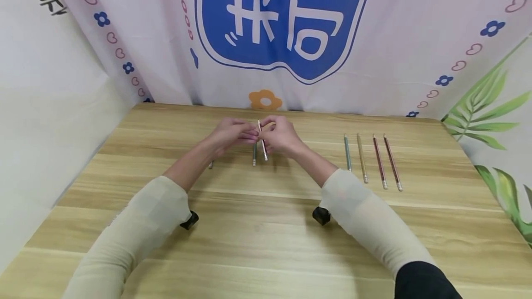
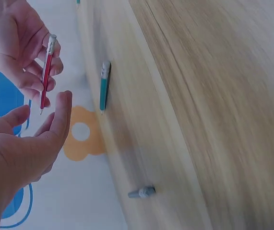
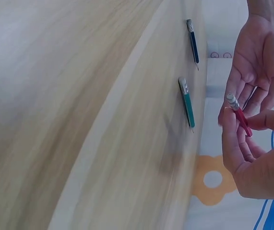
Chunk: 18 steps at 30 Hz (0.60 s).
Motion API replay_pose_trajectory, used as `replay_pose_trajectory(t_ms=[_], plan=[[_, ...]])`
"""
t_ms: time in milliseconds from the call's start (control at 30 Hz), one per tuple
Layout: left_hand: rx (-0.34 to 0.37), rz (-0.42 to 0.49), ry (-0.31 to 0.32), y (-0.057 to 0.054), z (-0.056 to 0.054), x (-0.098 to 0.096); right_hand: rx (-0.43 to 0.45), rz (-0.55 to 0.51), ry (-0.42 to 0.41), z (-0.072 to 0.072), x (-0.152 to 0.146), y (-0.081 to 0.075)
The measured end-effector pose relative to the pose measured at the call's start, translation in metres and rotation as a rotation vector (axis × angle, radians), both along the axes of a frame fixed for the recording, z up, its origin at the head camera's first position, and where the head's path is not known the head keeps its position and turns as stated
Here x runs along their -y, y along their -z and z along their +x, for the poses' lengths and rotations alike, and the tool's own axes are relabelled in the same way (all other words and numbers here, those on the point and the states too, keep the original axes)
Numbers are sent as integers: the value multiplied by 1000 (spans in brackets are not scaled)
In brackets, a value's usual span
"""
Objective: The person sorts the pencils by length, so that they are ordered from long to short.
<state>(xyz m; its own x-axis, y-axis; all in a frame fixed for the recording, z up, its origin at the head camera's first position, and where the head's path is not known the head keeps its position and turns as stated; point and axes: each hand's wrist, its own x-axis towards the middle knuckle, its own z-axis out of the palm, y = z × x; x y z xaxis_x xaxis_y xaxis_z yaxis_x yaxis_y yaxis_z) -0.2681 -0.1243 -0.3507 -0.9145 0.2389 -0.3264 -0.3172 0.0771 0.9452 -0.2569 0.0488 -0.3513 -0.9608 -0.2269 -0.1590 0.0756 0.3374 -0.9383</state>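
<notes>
Between thumb and fingers, my right hand pinches a red pencil above the table, its eraser end toward me. Beside it, my left hand is held out with fingers extended and nothing gripped, its fingertips close to the pencil, as the left wrist view shows around the left hand. Below the hands, a green pencil lies on the wooden table. Farther left rests a dark pencil, mostly hidden behind the left forearm in the head view.
On the right of the table lie a teal pencil, a yellowish pencil and two dark red pencils, roughly side by side. A printed curtain hangs along the far edge. Black wrist devices sit under both sleeves.
</notes>
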Motion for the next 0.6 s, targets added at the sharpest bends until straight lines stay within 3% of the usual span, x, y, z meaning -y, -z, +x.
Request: replay_pose_trajectory(t_ms=[333, 600], plan=[[8, 23, 45, -1, 2, -17, 44, -21, 25, 2, -24, 4], [16, 32, 85, 2, 2, -32, 2, -5, 33, 9, -47, 7]])
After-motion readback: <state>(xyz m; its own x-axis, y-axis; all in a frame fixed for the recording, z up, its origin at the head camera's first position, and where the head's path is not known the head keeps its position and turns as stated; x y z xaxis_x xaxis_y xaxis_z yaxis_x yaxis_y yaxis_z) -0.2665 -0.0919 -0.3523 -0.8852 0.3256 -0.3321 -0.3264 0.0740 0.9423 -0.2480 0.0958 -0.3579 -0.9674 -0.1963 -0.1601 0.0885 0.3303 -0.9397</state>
